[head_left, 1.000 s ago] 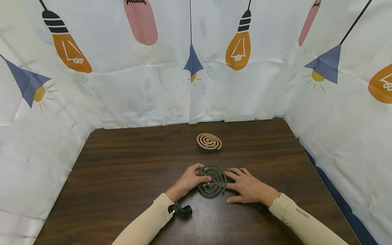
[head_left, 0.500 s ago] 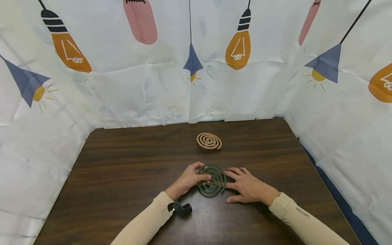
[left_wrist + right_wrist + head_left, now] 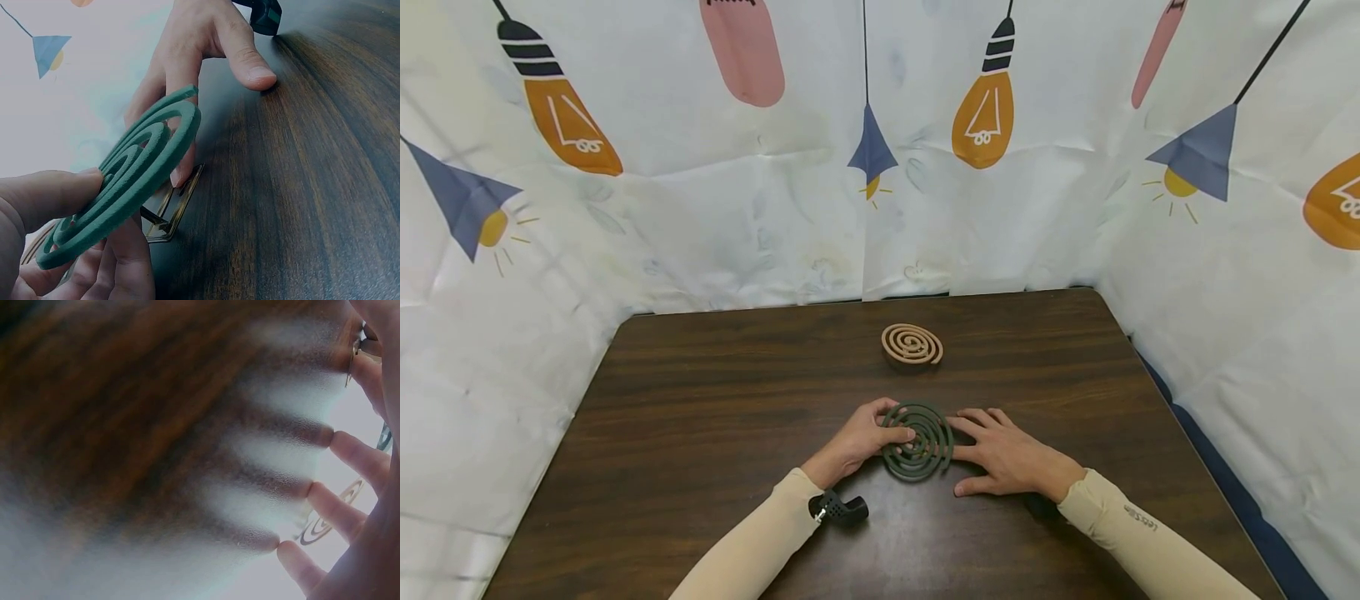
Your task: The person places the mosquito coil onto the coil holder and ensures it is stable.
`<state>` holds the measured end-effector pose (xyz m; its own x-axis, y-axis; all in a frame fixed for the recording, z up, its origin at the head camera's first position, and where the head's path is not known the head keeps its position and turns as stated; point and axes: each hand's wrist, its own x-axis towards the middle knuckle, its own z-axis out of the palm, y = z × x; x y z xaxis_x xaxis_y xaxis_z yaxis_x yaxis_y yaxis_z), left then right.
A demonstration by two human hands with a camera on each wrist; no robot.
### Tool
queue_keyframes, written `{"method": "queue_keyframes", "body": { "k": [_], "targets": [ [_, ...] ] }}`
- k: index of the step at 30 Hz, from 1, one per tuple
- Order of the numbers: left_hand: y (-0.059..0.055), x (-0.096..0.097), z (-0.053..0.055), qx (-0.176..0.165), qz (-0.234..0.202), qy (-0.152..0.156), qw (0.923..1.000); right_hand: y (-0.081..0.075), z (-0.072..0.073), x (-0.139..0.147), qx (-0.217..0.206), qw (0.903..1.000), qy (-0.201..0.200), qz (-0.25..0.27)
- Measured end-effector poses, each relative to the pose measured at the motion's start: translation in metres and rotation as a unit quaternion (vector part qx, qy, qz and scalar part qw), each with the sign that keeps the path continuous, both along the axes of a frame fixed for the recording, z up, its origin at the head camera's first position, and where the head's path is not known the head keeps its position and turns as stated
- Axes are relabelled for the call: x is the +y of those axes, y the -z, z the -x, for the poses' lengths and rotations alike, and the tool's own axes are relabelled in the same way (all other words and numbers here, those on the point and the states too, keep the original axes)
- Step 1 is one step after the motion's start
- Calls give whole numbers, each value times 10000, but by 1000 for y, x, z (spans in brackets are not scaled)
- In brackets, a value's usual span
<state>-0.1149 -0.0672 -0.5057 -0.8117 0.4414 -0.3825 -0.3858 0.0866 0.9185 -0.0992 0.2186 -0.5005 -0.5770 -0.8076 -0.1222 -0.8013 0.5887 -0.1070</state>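
Note:
A dark green mosquito coil (image 3: 917, 477) is in my left hand (image 3: 859, 443), with the thumb on its upper face and fingers underneath. In the left wrist view the coil (image 3: 140, 197) is tilted. Below it on the table shows a small brass-coloured metal stand (image 3: 164, 223) with a raised strip. My right hand (image 3: 1011, 458) rests on the table just right of the coil, fingers spread. Its index fingertip (image 3: 181, 175) presses at the stand's edge. In the head view, the coil hides the stand.
A tan mosquito coil (image 3: 912, 344) sits farther back on the dark wood table (image 3: 730, 417), with a shadow beneath it. White printed cloth (image 3: 760, 225) hangs behind and at both sides. Each wrist wears a black camera band (image 3: 841, 510).
The hands and coil keep nearly the same place; the whole head view has shifted up slightly. The left thumb still pinches the coil.

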Motion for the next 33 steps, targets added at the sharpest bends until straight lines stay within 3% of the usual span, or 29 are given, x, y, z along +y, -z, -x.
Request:
{"method": "queue_keyframes", "body": {
  "k": [33],
  "targets": [
    [1, 2, 2, -25, -113, 7, 9999, 0, 0, -1, -35, 10000, 29, 68]
  ]
}}
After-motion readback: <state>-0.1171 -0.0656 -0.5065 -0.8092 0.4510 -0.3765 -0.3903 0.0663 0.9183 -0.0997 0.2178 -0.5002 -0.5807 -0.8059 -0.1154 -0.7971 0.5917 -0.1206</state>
